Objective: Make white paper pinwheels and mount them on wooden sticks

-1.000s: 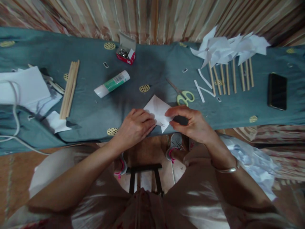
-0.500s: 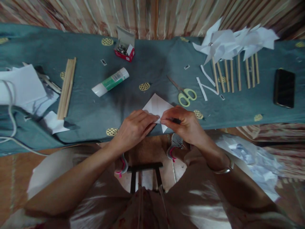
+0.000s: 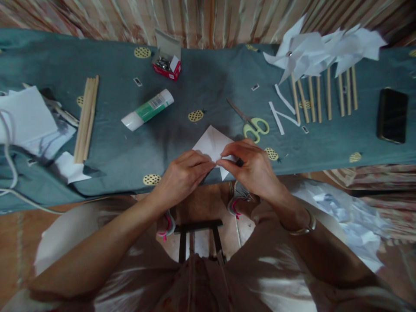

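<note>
A white square of paper [image 3: 211, 142] lies corner-up near the front edge of a teal cloth-covered table [image 3: 208, 91]. My left hand [image 3: 183, 173] rests on its left lower part, fingers closed down onto the sheet. My right hand [image 3: 251, 164] pinches the paper's middle with thumb and fingers, meeting the left fingertips. A small white corner of the paper pokes out below my right fingers. Green-handled scissors [image 3: 253, 125] lie just beyond my right hand.
A glue stick [image 3: 147, 110], a red box of metal pins [image 3: 166, 65], wooden sticks [image 3: 86, 118] and white sheets [image 3: 27, 117] lie at the left. Paper pinwheels on sticks [image 3: 321, 60], paper strips [image 3: 281, 115] and a black phone [image 3: 392, 115] sit at the right. Crumpled paper [image 3: 344, 216] lies below.
My right hand has slid left to the paper's middle and now meets my left fingertips. The view has tipped slightly, shifting the table items.
</note>
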The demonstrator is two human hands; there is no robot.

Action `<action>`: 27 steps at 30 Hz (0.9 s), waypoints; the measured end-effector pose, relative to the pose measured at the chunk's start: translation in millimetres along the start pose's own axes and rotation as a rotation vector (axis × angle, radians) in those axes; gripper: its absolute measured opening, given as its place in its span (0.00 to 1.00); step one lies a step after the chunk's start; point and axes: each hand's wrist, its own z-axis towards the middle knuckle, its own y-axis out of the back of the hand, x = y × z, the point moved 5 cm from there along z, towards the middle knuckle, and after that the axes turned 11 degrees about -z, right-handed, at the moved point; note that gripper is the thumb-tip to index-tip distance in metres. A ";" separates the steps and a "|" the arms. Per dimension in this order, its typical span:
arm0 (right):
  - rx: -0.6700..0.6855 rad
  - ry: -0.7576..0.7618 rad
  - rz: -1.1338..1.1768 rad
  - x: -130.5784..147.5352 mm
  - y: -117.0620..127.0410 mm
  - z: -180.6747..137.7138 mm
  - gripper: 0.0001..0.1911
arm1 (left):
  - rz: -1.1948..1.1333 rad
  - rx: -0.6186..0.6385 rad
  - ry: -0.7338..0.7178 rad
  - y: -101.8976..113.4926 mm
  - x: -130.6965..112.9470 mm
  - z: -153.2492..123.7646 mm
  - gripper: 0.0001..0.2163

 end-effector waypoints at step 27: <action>-0.025 0.024 -0.034 4.1 2.3 -2.4 0.05 | 0.020 -0.032 0.063 -0.7 4.6 2.0 0.07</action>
